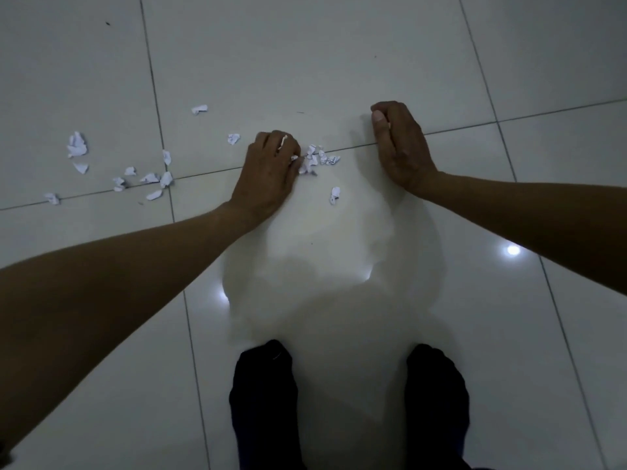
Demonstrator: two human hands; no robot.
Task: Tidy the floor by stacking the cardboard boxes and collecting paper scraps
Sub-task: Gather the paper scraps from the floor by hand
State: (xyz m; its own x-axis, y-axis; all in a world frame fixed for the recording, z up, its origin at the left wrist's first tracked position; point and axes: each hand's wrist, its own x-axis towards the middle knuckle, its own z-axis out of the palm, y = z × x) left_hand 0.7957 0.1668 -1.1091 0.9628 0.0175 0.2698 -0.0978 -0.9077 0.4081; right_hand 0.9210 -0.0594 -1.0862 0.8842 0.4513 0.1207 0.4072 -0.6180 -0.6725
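Small white crumpled paper scraps lie on the pale tiled floor. My left hand (268, 171) is down on the floor with its fingers curled round scraps; white paper shows between the fingers. A small heap of scraps (314, 159) lies right at its fingertips. My right hand (398, 144) hovers to the right with curled fingers, and a sliver of white paper shows inside its grip. One loose scrap (335, 195) lies between the two hands. No cardboard box is in view.
Several more scraps are scattered to the left, around a tile joint (152, 179), with a larger piece (76, 145) farther left and single ones at the back (199, 109). My two dark-socked feet (264, 395) stand at the bottom. Lamp reflections glare on the glossy tiles.
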